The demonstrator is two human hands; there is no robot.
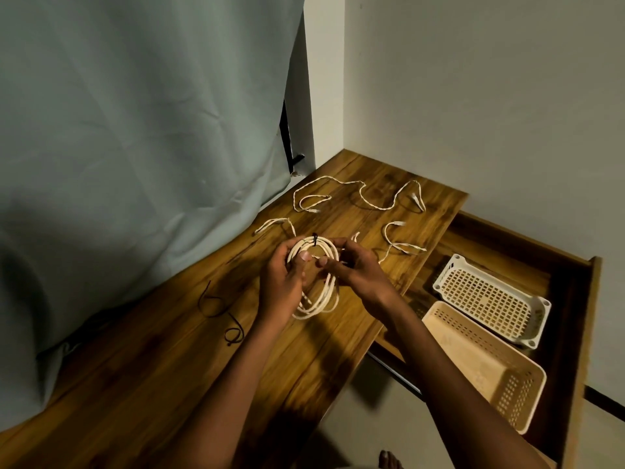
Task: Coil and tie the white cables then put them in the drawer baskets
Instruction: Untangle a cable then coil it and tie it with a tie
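Cables: spare black ties (220, 311) lie at the left of the desk (142, 360). Above it, the left hand (282, 286) grips the coiled white cable (316, 279), and the right hand (355, 269) pinches its loops. With only one black tie (314, 240), a slackened grip could spring them apart. Loose cables (358, 194) and both empty baskets (487, 296) wait rightward.

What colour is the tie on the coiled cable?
Black. The tie sits at the top of the white coiled cable; it shows best in the head view, the only one.
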